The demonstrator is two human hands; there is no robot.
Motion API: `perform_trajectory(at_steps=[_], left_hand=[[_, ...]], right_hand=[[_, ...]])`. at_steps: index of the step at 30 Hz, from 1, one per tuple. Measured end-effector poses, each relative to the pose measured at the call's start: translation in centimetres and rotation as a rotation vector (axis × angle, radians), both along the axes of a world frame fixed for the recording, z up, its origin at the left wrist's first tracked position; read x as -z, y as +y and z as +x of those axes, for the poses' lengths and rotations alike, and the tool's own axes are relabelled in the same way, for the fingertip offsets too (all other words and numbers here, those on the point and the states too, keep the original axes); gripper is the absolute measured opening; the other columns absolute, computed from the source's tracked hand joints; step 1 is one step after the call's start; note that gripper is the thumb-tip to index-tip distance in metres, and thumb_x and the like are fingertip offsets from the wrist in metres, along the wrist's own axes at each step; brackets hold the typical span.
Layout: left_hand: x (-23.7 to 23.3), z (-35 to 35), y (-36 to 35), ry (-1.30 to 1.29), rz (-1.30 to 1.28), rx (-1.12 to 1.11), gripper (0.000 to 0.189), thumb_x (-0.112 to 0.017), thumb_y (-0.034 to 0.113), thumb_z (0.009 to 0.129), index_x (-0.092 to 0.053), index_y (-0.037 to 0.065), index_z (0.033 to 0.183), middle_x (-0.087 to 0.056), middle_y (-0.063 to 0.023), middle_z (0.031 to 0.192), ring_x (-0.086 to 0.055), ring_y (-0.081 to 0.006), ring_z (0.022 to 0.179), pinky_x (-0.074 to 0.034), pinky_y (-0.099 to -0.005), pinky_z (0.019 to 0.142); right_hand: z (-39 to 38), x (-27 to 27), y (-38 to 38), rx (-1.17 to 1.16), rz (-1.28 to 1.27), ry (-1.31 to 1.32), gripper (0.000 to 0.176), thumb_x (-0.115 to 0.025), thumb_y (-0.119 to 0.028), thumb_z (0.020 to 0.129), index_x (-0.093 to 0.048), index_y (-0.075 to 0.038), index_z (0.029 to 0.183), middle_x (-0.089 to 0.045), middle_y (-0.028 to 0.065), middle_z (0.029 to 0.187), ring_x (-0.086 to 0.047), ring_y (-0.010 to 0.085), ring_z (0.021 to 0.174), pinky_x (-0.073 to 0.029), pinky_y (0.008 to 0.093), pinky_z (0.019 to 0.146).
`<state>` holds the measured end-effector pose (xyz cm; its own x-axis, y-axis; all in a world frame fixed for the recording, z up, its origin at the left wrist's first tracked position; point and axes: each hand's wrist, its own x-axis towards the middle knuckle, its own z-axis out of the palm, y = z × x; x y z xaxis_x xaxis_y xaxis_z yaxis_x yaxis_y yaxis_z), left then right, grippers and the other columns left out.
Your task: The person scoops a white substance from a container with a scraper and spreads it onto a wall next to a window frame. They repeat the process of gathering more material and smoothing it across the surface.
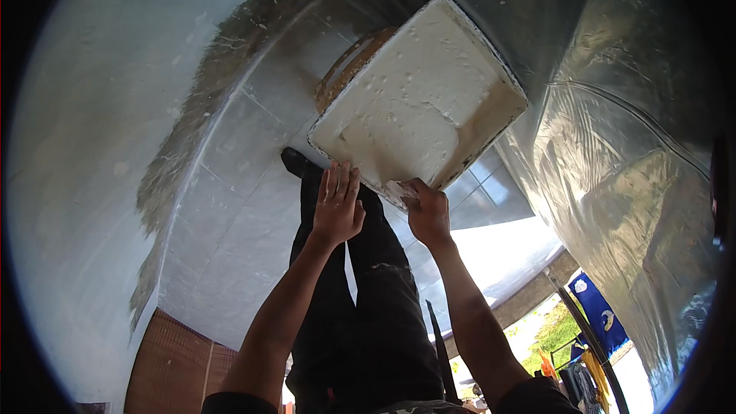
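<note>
A rectangular tray (502, 103) of thick white paste, its rim dark and smeared, lies in front of me. My left hand (337, 203) is at the tray's near edge with the fingers stretched out, holding nothing that I can see. At the near corner of the tray, my right hand (428, 213) has its fingers closed on a small whitish, crumpled-looking piece (399, 191). Whether that piece is a rag or a paste-coated tool cannot be made out. The fingers hide part of it.
Under the tray's far left side shows a brown round support (349, 61). A grey tiled floor (230, 176) meets a pale wall (84, 130) with a rough dark band at its foot. Shiny plastic sheeting (613, 207) hangs at the right. My dark-clothed legs (360, 299) stand below the tray.
</note>
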<state>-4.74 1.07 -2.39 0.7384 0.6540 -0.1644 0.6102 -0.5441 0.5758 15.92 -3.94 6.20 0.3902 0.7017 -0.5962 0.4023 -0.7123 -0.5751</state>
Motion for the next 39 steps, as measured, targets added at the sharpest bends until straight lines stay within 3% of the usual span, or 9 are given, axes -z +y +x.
perform_trajectory(at_steps=[18,29,32,34,39], left_hand=[[0.6,0.2,0.7,-0.015,0.031,0.020,0.070,-0.054,0.021,0.089,-0.036,-0.005,0.151,-0.036,-0.0297,0.156,-0.028,-0.0506,0.148,-0.023,-0.0604,0.123],[0.1,-0.1,1.0,-0.078,0.008,0.023,0.070,-0.046,0.032,0.098,-0.031,-0.007,0.153,-0.031,-0.0331,0.158,-0.024,-0.0523,0.149,-0.020,-0.0608,0.123],[0.1,0.0,1.0,-0.097,0.003,0.012,0.070,-0.045,0.034,0.099,-0.030,-0.007,0.153,-0.031,-0.0333,0.158,-0.024,-0.0523,0.150,-0.020,-0.0606,0.123],[0.1,0.0,1.0,-0.098,-0.008,0.003,0.070,-0.045,0.034,0.099,-0.030,-0.007,0.154,-0.031,-0.0333,0.159,-0.024,-0.0523,0.150,-0.020,-0.0604,0.123],[0.1,0.0,0.9,-0.105,-0.020,-0.009,0.070,-0.044,0.034,0.100,-0.029,-0.007,0.154,-0.030,-0.0333,0.159,-0.024,-0.0518,0.150,-0.020,-0.0597,0.123]], right_hand=[[-0.1,1.3,4.0,0.009,0.009,0.063,0.029,-0.058,-0.003,0.087,-0.070,-0.005,0.114,-0.072,0.0246,0.104,-0.067,0.0449,0.102,-0.052,0.0503,0.090],[0.0,1.8,5.2,-0.058,-0.013,0.074,0.031,-0.060,-0.005,0.086,-0.068,-0.005,0.115,-0.072,0.0256,0.103,-0.067,0.0456,0.103,-0.052,0.0512,0.093],[0.4,2.0,4.7,-0.049,0.032,0.132,0.031,-0.061,-0.004,0.085,-0.069,-0.005,0.115,-0.072,0.0237,0.105,-0.067,0.0444,0.104,-0.052,0.0497,0.094],[0.9,2.4,4.3,-0.081,0.034,0.137,0.032,-0.067,-0.002,0.082,-0.069,0.000,0.115,-0.074,0.0222,0.107,-0.071,0.0364,0.108,-0.054,0.0387,0.092],[1.9,2.3,3.6,-0.059,0.058,0.201,0.034,-0.067,0.001,0.081,-0.068,0.001,0.115,-0.074,0.0206,0.108,-0.072,0.0310,0.107,-0.053,0.0361,0.093]])
